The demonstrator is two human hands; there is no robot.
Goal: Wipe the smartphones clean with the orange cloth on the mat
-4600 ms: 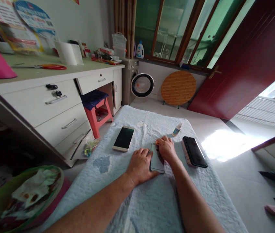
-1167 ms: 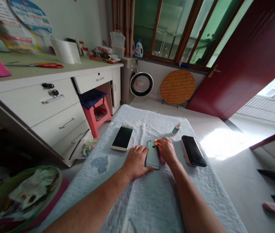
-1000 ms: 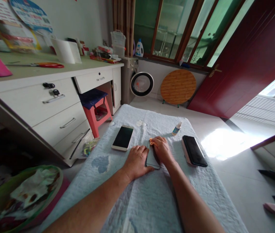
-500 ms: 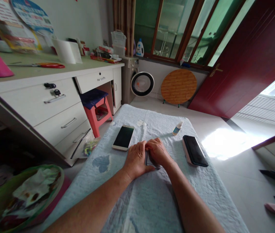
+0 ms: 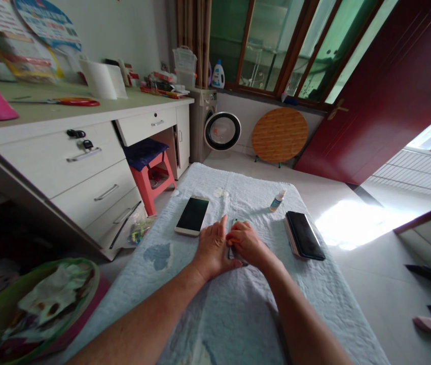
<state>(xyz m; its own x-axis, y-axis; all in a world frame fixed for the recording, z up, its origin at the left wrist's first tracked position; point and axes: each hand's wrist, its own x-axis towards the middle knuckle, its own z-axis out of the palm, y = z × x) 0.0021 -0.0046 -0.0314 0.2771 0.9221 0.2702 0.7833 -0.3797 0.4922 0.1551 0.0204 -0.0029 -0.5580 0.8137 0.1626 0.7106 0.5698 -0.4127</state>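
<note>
Between my hands lies a flat, dark-edged thing like a phone (image 5: 235, 255), mostly covered; a pale green bit of its far end shows. My left hand (image 5: 212, 249) holds it along its left side, thumb across the near edge and index finger raised. Bent over its surface, my right hand (image 5: 245, 241) has its fingers pinched together, and whatever is in them is hidden. A white phone with a black screen (image 5: 192, 216) lies left of my hands. To the right are a small spray bottle (image 5: 277, 201) and a black phone (image 5: 305, 236) on a pinkish thing.
A pale blue quilted cloth (image 5: 223, 314) covers the surface under my hands. At left stand a white desk (image 5: 82, 172), a red stool (image 5: 152, 177) and a basket (image 5: 94, 284) with crumpled cloth or paper. Beyond are a washer with its door open (image 5: 222, 131) and a round wooden tabletop (image 5: 280, 134).
My left index finger has lifted away from the right hand. My right hand has shifted slightly down, uncovering the green far end of the flat thing.
</note>
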